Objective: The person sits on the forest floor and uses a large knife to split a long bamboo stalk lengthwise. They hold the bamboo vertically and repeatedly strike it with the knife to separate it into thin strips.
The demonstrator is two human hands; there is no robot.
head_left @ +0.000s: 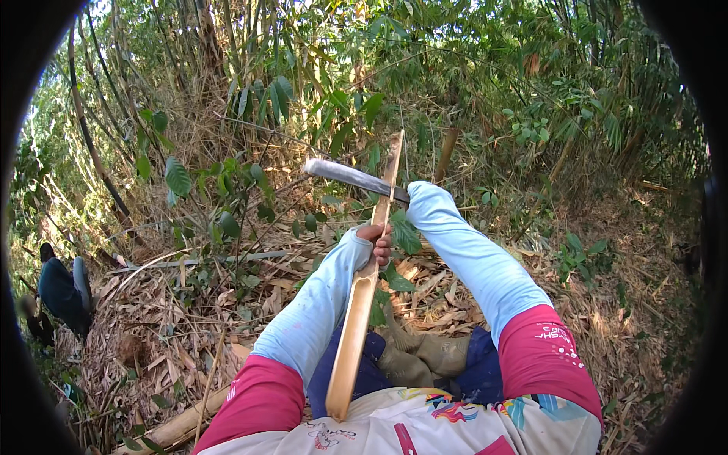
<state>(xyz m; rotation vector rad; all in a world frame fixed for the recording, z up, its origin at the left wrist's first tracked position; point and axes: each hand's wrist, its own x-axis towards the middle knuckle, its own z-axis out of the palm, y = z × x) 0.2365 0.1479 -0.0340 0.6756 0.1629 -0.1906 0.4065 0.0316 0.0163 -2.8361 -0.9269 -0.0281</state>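
A long split length of bamboo (354,334) slants from my lap up and away, its pale hollow inside showing. My left hand (378,241) is closed round it about halfway along, fingers wrapped over the right edge. A machete (345,174) with a grey blade lies across the far part of the bamboo, its broad tip pointing left. My right hand (415,191) is at the blade's right end, mostly covered by a light blue sleeve; the handle is hidden there, and the hand appears closed on it. The blade touches the bamboo's right edge.
Dry bamboo leaves (280,292) cover the ground. A bamboo pole (182,426) lies at lower left, and a thin pole (205,260) lies beyond my left arm. Dark footwear (64,292) shows at far left. Leafy saplings (227,205) and dense bamboo (485,68) stand ahead.
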